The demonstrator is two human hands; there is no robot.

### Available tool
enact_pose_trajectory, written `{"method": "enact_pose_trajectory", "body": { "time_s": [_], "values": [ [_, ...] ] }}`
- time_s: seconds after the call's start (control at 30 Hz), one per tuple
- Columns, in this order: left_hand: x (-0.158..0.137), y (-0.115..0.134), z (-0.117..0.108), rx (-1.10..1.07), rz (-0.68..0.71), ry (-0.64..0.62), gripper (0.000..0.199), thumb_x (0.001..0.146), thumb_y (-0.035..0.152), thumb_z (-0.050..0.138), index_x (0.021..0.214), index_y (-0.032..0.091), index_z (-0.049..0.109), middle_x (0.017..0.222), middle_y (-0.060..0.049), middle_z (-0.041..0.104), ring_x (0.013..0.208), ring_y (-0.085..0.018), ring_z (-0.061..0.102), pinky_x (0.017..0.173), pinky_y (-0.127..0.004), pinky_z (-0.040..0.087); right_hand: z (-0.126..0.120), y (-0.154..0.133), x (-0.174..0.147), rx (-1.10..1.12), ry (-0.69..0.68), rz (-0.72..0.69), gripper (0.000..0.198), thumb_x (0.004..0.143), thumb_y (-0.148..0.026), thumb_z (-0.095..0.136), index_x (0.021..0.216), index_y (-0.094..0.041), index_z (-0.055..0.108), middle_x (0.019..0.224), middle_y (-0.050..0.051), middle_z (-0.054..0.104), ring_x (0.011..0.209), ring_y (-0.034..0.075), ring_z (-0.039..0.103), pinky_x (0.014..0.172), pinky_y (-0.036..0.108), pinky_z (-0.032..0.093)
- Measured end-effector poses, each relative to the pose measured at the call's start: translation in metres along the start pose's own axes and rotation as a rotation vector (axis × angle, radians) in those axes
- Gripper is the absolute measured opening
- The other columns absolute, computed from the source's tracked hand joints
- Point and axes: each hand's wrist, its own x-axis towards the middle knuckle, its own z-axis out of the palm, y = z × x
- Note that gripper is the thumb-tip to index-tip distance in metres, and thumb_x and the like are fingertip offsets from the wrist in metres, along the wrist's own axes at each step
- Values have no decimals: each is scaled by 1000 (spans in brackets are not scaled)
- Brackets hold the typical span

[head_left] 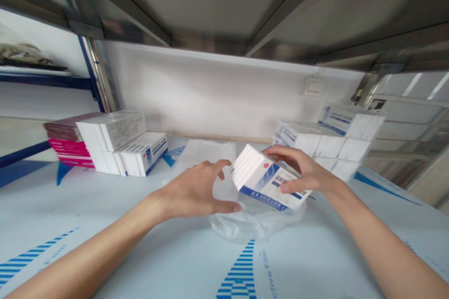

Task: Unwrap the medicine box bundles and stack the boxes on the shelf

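In my right hand (305,168) is a tilted block of white and blue medicine boxes (270,180), gripped with the thumb on the front and the fingers over the top. My left hand (199,189) is just left of the block, thumb and fingers apart, holding nothing. A crumpled clear plastic bag (242,224) lies on the surface under and in front of the boxes. Behind my left hand, a whitish plastic sheet (206,149) lies flat.
White medicine boxes (119,135) and magenta boxes (70,149) stand stacked at the left. Plastic-wrapped white boxes (336,142) are piled at the right. A metal shelf (217,4) hangs low overhead. Light blue film (168,252) covers the surface; a wall (203,88) closes the back.
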Motion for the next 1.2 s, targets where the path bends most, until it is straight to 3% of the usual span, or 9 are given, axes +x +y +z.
{"method": "enact_pose_trajectory", "body": {
  "time_s": [0.17,0.33,0.5,0.6,0.7,0.8,0.93,1.07,1.2],
  "values": [
    [6,-7,13,66,127,80,71,72,53,75,132,21,56,115,-12,68,113,-34,59,92,-47,50,-6,-3,17,385,320,80,49,64,-40,81,108,-25,63,90,1,70,71,18,65,60,29,50],
    [8,-22,-7,87,427,347,32,92,41,60,118,22,64,128,-10,62,117,-25,59,102,-43,48,-1,-34,80,476,570,237,46,70,-35,69,113,-24,56,86,-2,70,68,16,64,57,24,49],
    [-15,-76,-47,455,408,793,18,92,23,54,104,17,66,115,-13,63,108,-27,58,94,-45,50,23,-62,154,406,355,361,27,79,-42,60,98,-23,60,73,-1,66,58,15,59,51,23,45],
    [-44,-116,-70,635,274,986,21,89,19,53,106,18,65,112,-13,64,111,-30,57,96,-48,47,49,-78,197,290,190,383,28,81,-46,56,94,-22,63,71,0,66,54,14,58,49,23,43],
    [-73,-152,-85,748,103,1101,33,87,20,53,119,19,61,122,-14,62,122,-35,51,102,-53,41,82,-93,236,-33,140,397,37,84,-51,49,96,-20,65,77,3,69,61,17,62,52,24,45],
    [-94,-179,-89,778,7,1091,47,88,24,52,135,17,52,133,-17,57,132,-38,44,105,-54,36,119,-105,270,-224,195,428,45,79,-53,54,112,-24,65,94,7,71,84,25,68,66,31,50],
    [-106,-199,-86,737,-20,1013,63,88,30,51,148,17,36,143,-19,49,140,-37,37,110,-54,30,163,-117,304,-367,272,464,50,75,-53,58,120,-32,66,124,11,62,113,34,61,88,43,49],
    [-106,-204,-81,687,-15,914,76,86,33,53,154,17,23,153,-18,41,146,-36,30,115,-54,23,196,-125,323,-481,273,448,50,78,-57,56,118,-31,69,135,14,52,116,33,62,96,43,47],
    [-103,-205,-76,647,-38,897,77,86,32,53,154,17,23,149,-18,45,144,-35,34,116,-54,22,215,-130,331,-568,236,436,53,82,-58,53,118,-23,71,134,18,54,119,33,60,99,42,46]
  ]
}}
